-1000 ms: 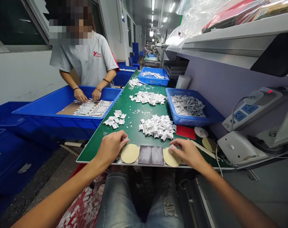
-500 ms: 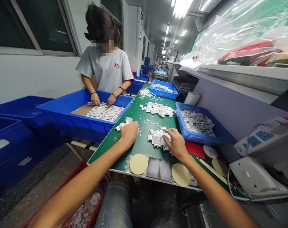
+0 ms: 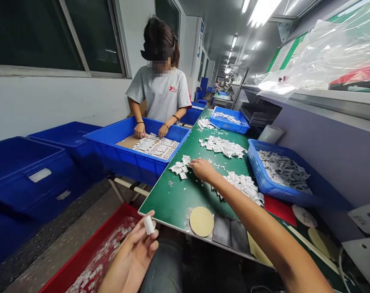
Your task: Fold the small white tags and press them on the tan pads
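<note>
My left hand (image 3: 137, 248) is palm up near the table's front edge, its fingers closed round a small white plastic piece (image 3: 149, 225). My right hand (image 3: 202, 170) reaches across the green table (image 3: 169, 199), fingers drawn together at the edge of a small heap of white pieces (image 3: 180, 167). Whatever its fingertips pinch, if anything, is hidden. Under my right forearm lies a larger heap of white pieces (image 3: 244, 185), partly covered by the arm.
A co-worker (image 3: 162, 87) handles rows of white pieces in a blue bin (image 3: 136, 162). To the right stands a blue basket (image 3: 264, 187) full of pieces. A red bin (image 3: 78, 252) is below left. Round yellow discs (image 3: 201, 221) lie along the front edge.
My left hand has come off the table toward me and now shows a white piece. My right hand has moved left from the larger heap to the small one. The view has shifted left.
</note>
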`<state>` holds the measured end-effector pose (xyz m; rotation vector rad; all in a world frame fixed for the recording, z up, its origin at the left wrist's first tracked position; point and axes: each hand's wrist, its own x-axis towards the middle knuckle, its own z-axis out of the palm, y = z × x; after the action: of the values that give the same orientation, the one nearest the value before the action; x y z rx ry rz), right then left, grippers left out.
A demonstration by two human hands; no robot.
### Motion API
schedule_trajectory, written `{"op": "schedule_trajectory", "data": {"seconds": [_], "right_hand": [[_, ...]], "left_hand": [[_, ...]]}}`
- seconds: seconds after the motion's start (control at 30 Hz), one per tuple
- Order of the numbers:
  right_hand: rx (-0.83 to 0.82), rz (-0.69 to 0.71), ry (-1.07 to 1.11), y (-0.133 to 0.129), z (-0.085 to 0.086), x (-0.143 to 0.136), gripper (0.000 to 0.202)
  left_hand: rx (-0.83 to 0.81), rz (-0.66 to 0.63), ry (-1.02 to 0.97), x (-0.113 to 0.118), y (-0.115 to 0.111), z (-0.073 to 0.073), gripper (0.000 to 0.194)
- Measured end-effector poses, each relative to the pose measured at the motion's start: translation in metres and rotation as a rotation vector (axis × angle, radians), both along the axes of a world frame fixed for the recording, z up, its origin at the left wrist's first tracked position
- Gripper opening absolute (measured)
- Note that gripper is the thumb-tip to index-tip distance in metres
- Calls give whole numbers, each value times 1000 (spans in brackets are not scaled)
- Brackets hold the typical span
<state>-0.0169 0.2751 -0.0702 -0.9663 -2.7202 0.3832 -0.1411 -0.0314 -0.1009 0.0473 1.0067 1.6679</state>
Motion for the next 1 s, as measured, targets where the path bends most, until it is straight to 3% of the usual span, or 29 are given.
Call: {"op": "schedule_trajectory", "data": {"seconds": [0.13, 0.27, 0.4, 0.47, 0.53, 0.63, 0.73, 0.87, 1.0], "right_hand": [[-120, -101, 212, -6, 11, 6, 24], [-287, -260, 452, -32, 32, 49, 47], [-476, -350, 611, -88, 48, 117, 47], [-681, -450, 772, -121, 48, 152, 42], [-725, -502, 803, -151, 42, 184, 44], [-562, -527, 602, -179, 28, 222, 45], [-229, -476, 363, -190, 11, 245, 35], [83, -351, 156, -197, -8, 256, 22], [213, -336, 67, -202, -18, 254, 21]], "left_hand": [[-61, 44, -89, 18, -12, -8, 40], [-83, -3, -43, 34, -12, -1, 48], [-51, -92, -32, 48, -11, 1, 50], [-37, -130, 11, 56, -8, -2, 52], [-29, -140, 102, 63, -4, -7, 54], [-19, -141, 368, 71, 8, -11, 55], [61, -172, 862, 73, 29, -7, 42], [245, -288, 1626, 69, 59, -1, 31], [298, -407, 2035, 65, 74, -5, 29]]}}
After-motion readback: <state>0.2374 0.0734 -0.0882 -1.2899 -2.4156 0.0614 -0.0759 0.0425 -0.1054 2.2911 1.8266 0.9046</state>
